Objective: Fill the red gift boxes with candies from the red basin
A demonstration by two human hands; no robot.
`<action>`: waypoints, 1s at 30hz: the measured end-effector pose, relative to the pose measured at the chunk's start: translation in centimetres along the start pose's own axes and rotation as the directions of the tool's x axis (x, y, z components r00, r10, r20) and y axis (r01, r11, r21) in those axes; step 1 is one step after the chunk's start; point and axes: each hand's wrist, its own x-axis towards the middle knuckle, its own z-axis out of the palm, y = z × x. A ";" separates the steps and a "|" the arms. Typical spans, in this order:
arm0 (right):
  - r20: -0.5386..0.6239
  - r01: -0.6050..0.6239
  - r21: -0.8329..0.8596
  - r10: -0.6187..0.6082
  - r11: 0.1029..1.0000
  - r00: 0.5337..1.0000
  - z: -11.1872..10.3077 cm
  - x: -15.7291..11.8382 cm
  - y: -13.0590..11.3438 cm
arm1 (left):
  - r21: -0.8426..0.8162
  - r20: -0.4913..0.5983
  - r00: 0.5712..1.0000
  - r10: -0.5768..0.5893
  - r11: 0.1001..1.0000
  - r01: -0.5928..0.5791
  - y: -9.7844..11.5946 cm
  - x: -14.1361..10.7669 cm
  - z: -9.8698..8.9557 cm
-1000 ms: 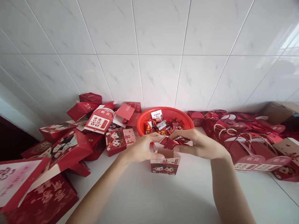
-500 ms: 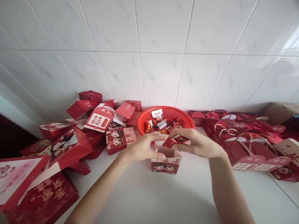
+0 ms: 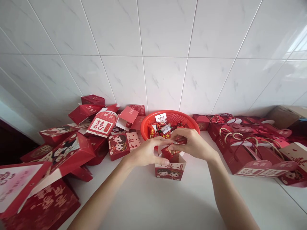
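Note:
A small open gift box (image 3: 169, 173) with printed faces stands upright on the white table in front of me. My left hand (image 3: 151, 152) is at its left side, thumb along the near rim and fingers behind, around the box's top edge. My right hand (image 3: 189, 143) pinches shiny red wrapped sweets (image 3: 171, 152) just over the opening. Behind both hands sits a red plastic basket (image 3: 145, 127) with more wrapped sweets (image 3: 166, 129) and a white card (image 3: 161, 117). The inside of the box is mostly hidden.
Red boxes (image 3: 102, 123) are heaped on the left, some with open flaps. Closed red boxes with rope handles (image 3: 249, 159) stand in rows on the right. A cardboard box (image 3: 285, 118) is at the back right, before the tiled wall (image 3: 165, 80).
My right hand has shifted left with the red sweets, which now hang lower at the box opening. My left hand has stayed at the box.

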 end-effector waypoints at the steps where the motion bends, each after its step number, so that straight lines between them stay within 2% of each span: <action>1: -0.042 0.013 0.027 -0.011 1.000 0.999 -0.2 -0.1 -0.2 | -0.010 0.003 1.000 -0.004 1.000 0.004 0.0 0.0 0.0; 4: -0.118 0.031 0.148 -0.013 0.989 0.993 -0.8 -0.4 -0.9 | -0.020 0.011 0.999 -0.039 0.999 0.039 0.1 -0.1 0.0; 10: -0.075 -0.025 0.333 0.053 0.943 0.996 -0.8 -0.5 -1.4 | -0.013 0.006 0.998 -0.070 0.997 0.070 -0.1 0.0 0.1; 13: -0.024 -0.067 0.276 0.077 0.959 0.997 -0.4 -0.2 -1.0 | -0.007 -0.032 0.998 -0.046 0.999 0.046 -0.2 0.0 0.2; 17: 0.045 -0.044 0.186 0.036 0.981 0.998 0.5 0.0 -0.7 | 0.024 -0.040 0.998 -0.045 0.999 0.046 -0.1 0.0 0.2; 22: 0.250 -0.069 0.017 0.063 0.997 0.966 0.9 -0.3 -1.3 | 0.026 -0.009 1.000 0.019 0.999 -0.019 0.1 0.0 0.1; 24: 0.220 -0.068 -0.034 0.074 0.997 0.973 0.6 -0.6 -1.5 | 0.009 -0.005 0.999 0.037 0.999 -0.037 0.1 0.0 0.0; 27: 0.066 -0.057 -0.039 0.059 0.998 0.996 -0.4 -1.2 -1.7 | -0.016 -0.007 1.000 0.008 1.000 -0.009 0.1 0.0 0.0; 30: 0.025 -0.024 -0.054 0.025 0.998 0.999 -1.4 -1.6 -1.9 | -0.024 0.003 1.000 -0.029 0.999 0.029 0.0 0.0 0.0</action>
